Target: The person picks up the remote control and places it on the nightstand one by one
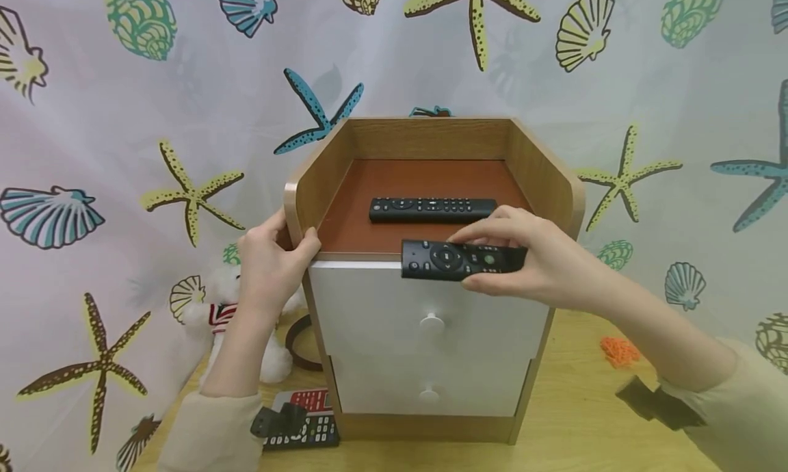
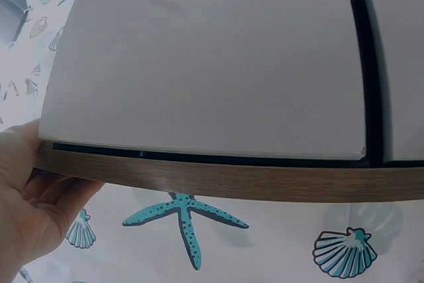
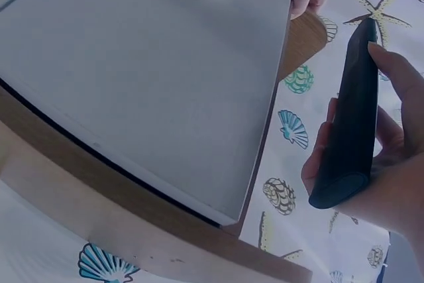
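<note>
A white-fronted two-drawer cabinet point(image 1: 369, 321) has raised sides, likely to stop things sliding off. The left hand point(image 1: 272, 261) grips its front-left top corner, apparently steadying it. Near the front edge, the right hand point(image 1: 540, 261) pinches a black remote control point(image 1: 431, 261) by its long edges, leaving most buttons uncovered; a second remote control point(image 1: 425, 212) lies behind on top.

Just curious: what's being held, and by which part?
Right hand: a black remote, by its right half. Left hand: the cabinet, by its left front edge.
</note>
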{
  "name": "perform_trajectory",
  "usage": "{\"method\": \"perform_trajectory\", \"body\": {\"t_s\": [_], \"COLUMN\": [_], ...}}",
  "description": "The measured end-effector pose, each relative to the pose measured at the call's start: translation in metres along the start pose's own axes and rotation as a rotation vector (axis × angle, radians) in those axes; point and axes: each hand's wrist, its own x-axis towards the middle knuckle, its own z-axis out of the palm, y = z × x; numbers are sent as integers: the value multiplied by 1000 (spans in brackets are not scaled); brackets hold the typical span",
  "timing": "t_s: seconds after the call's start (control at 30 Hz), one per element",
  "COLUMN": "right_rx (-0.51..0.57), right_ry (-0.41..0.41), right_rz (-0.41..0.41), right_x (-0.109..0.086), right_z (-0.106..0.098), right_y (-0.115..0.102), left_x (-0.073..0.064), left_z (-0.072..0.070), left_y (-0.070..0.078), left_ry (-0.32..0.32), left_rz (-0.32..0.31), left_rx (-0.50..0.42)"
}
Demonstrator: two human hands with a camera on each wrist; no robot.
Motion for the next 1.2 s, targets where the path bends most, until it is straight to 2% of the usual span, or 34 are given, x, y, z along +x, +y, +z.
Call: {"method": "perform_trajectory", "body": {"t_s": [0.2,0.47,0.8,1.0,1.2], "right_rx": [32,19,64,22,-21], "right_ry": [-32,-69,-156,-178,-200], "right_rz": [91,105,201,172,190], "right_x": [33,65,84,92,100], "right_z": [3,11,13,15,17], "right_y": [3,16,23,28,31], "left_x": [0,-1,0,0,0], "left_z": [0,-1,-1,-2,0], "left_y": [-1,-1,-1,-1,0], "left_ry": [0,-3,-5,-3,0], "left_rz": [5,-1,1,2,10], "left_rx": [-2,-5,-9,5,5]}}
